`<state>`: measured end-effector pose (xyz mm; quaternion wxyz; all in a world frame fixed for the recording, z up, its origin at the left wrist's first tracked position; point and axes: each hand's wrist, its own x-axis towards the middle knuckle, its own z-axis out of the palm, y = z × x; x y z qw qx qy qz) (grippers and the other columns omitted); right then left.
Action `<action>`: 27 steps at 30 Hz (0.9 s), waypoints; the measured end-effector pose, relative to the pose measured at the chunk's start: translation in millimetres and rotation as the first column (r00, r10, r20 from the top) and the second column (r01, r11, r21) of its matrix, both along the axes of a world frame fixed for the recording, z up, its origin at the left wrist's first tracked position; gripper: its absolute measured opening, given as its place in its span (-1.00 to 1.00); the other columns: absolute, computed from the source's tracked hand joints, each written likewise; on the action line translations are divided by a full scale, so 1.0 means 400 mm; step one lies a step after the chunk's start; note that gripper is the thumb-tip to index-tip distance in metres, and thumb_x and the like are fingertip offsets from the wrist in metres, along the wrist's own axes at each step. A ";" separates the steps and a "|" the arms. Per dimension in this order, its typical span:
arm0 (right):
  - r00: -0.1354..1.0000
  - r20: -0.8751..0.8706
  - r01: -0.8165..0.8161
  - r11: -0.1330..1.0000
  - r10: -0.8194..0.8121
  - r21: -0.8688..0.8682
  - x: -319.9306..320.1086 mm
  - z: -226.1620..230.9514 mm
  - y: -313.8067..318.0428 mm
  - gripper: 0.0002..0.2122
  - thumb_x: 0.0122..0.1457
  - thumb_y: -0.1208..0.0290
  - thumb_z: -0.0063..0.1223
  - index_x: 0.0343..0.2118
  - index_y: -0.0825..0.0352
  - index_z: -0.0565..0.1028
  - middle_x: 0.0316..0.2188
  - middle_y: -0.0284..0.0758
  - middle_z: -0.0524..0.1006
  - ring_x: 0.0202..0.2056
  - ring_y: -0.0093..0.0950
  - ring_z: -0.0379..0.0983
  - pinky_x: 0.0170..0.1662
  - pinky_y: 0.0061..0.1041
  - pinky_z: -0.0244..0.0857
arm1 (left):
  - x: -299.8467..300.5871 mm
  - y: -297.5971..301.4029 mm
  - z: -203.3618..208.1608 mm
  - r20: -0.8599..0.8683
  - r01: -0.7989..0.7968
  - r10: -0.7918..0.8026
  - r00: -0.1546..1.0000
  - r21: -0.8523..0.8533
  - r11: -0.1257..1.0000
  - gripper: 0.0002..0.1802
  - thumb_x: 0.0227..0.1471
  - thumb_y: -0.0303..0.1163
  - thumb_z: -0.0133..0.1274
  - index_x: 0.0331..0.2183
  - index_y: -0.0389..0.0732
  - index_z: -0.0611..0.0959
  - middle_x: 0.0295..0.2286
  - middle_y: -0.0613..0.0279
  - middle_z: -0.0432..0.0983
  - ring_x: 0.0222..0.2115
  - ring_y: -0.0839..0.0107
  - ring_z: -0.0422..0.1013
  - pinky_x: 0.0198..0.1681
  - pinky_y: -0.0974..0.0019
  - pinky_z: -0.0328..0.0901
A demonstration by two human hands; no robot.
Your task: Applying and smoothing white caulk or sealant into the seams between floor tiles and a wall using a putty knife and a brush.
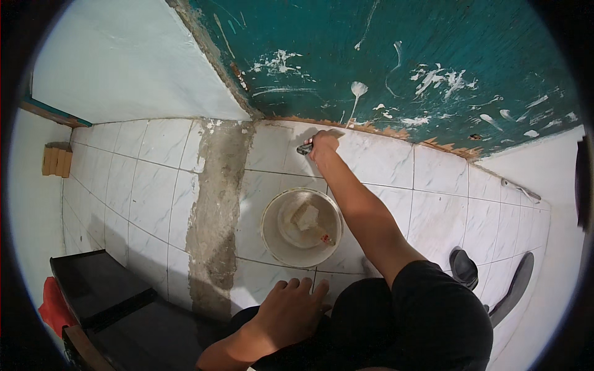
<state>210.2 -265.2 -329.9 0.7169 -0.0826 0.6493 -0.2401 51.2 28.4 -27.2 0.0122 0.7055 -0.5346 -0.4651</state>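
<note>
Stretched forward over the tiled floor, my right hand (324,146) is closed around a small hand tool with a dark handle (304,149). Its working end is mostly hidden by my fingers, close to the foot of the green panel (346,55). My left hand (291,312) lies on my bent leg with its fingers stretched out and nothing in it. Between my arms stands a round whitish bucket (267,238). Inside it are a pale lump (305,217) and a small red-marked item (327,238) whose kind I cannot make out.
White smears mark the green panel. A rough cement strip (216,216) crosses the white tiles. Black furniture (105,290) with a red item (54,306) stands at lower left, brown blocks (57,161) far left. Dark footwear (464,268) and a pale long-handled tool (521,191) lie right.
</note>
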 end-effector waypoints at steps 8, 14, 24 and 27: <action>0.999 -0.045 -0.016 0.995 0.012 -0.098 -0.001 -0.024 -0.009 -0.75 0.34 0.47 -0.25 -0.29 0.49 0.50 -0.52 -0.10 0.58 -0.69 -0.31 0.43 -0.73 -0.27 0.20 | 0.009 -0.004 0.002 -0.017 0.034 -0.034 0.999 -0.012 0.999 -0.44 0.19 -0.31 0.12 0.17 -0.26 0.43 -0.08 -0.16 0.53 -0.04 -0.07 0.51 0.07 -0.01 0.38; 0.998 -0.041 -0.055 0.996 0.052 -0.072 0.001 -0.003 0.040 -0.76 0.28 0.51 -0.09 -0.52 0.32 0.57 -0.63 -0.24 0.51 -0.66 -0.38 0.39 -0.66 -0.28 0.22 | 0.006 0.026 0.001 0.010 -0.005 0.005 1.000 -0.023 1.000 -0.47 0.20 -0.31 0.11 0.15 -0.28 0.45 -0.11 -0.19 0.54 -0.08 -0.07 0.52 0.04 -0.01 0.39; 0.894 -0.145 -0.423 0.905 0.425 0.041 0.002 -0.127 -0.124 -0.65 0.36 0.34 -0.12 -0.60 0.29 0.48 -0.62 -0.26 0.53 -0.73 -0.43 0.25 -0.75 -0.31 0.03 | -0.004 0.025 -0.001 0.026 0.040 -0.037 0.999 -0.165 0.985 -0.48 0.18 -0.34 0.10 0.13 -0.30 0.45 -0.19 -0.12 0.55 -0.15 -0.02 0.54 -0.02 0.01 0.41; 0.980 -0.161 -0.104 0.989 0.120 0.106 0.031 -0.029 -0.016 -0.78 0.31 0.40 -0.03 -0.49 0.33 0.49 -0.58 -0.21 0.53 -0.69 -0.38 0.35 -0.75 -0.29 0.10 | 0.001 0.032 -0.006 0.015 0.015 -0.014 1.000 -0.093 0.996 -0.48 0.17 -0.35 0.10 0.14 -0.29 0.45 -0.19 -0.12 0.55 -0.15 -0.02 0.54 0.00 0.00 0.40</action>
